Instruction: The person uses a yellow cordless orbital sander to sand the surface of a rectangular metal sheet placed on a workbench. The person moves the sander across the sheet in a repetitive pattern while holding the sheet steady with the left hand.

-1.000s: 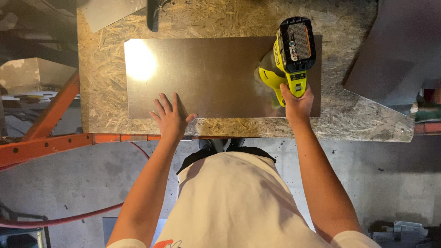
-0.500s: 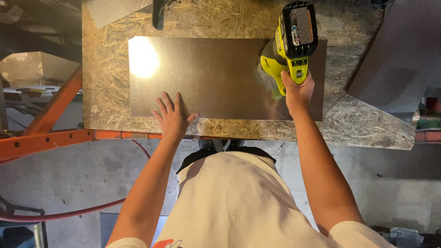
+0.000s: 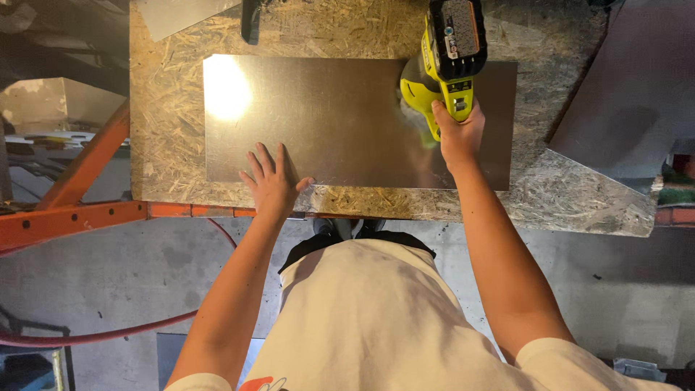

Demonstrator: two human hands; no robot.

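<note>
Metal sheet lies flat on the chipboard bench; left hand presses its near edge, fingers spread, while right hand, arm extended, grips a yellow-green power tool above it

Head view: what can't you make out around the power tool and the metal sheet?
- Working end of the yellow cordless power tool: hidden under its own body and battery.
- Metal sheet surface at left: washed out by glare.
- Dark tool at top: cut off by the frame edge.
- Right hand fingers: wrapped under the handle.
</note>
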